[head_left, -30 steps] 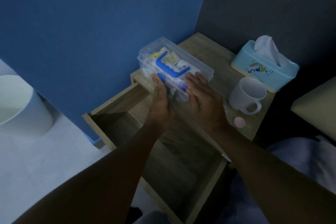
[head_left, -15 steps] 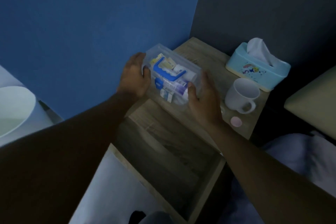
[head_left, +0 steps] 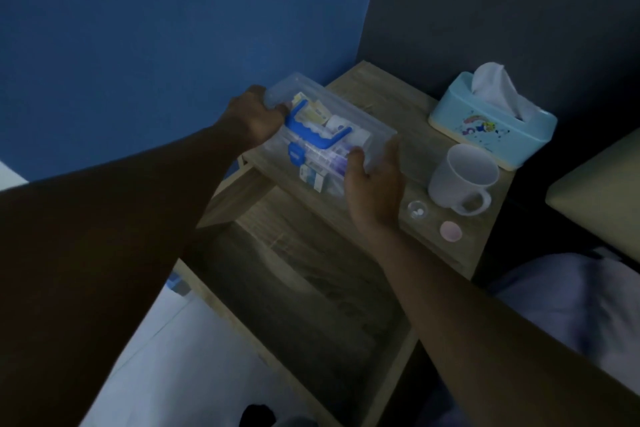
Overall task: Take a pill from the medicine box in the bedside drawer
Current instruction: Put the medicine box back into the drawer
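A clear plastic medicine box (head_left: 349, 121) with a blue handle and blue latch sits at the near left of the bedside table top, lid closed, packets visible inside. My left hand (head_left: 258, 116) grips its left end. My right hand (head_left: 375, 184) grips its right front corner. Below it the wooden drawer (head_left: 304, 288) stands pulled out and looks bare inside. A small clear cap (head_left: 417, 210) holding two white pills rests on the table top right of my right hand, with a pink round lid (head_left: 450, 230) beside it.
A white mug (head_left: 462, 178) and a light blue tissue box (head_left: 491, 121) stand on the right of the bedside table (head_left: 388, 87). Blue wall at left, dark wall behind. A bed edge (head_left: 599, 198) lies at right, pale floor at lower left.
My left hand moved from the box's front to its left end, and my right hand shifted to the right corner. The view swung left; the white bin left the frame.
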{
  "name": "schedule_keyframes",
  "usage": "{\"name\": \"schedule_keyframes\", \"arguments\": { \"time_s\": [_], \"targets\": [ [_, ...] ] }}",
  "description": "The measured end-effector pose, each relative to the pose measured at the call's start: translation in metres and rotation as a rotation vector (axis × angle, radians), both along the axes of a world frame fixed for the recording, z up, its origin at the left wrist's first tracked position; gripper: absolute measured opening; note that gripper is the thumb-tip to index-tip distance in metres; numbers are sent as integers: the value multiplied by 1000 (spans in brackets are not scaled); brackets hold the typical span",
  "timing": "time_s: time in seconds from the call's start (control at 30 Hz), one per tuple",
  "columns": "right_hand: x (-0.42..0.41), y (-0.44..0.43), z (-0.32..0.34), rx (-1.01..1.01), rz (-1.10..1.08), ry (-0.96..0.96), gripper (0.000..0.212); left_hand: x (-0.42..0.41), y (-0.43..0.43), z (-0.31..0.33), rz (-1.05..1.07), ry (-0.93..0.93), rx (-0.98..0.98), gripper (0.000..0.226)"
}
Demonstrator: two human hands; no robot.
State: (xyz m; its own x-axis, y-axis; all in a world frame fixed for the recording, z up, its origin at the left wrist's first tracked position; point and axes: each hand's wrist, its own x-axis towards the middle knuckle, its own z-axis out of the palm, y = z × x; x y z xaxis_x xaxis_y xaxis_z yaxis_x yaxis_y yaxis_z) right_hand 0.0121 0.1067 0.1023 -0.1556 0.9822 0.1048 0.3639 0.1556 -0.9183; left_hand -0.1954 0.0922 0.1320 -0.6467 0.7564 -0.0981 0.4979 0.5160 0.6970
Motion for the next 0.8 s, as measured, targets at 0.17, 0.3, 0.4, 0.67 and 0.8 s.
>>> {"name": "schedule_keyframes", "arguments": {
  "time_s": [0.17, 0.3, 0.4, 0.67, 0.8],
  "targets": [
    [-1, 0, 8, -115, -108, 105, 62, -4, -4, 2, 11, -36, 23, 59],
    [9, -6, 18, -200, -98, 78, 51, 1, -19, 5, 14, -47, 30, 54],
    [18, -23, 26, -227, -63, 93, 56, 6, -34, 10, 18, -47, 41, 49],
    [42, -77, 45, -184, -68, 161, 40, 26, -91, 22, 74, -31, 91, 49],
    [56, -112, 46, -194, -85, 166, 40, 41, -118, 20, 74, 14, 67, 57]
  ]
}}
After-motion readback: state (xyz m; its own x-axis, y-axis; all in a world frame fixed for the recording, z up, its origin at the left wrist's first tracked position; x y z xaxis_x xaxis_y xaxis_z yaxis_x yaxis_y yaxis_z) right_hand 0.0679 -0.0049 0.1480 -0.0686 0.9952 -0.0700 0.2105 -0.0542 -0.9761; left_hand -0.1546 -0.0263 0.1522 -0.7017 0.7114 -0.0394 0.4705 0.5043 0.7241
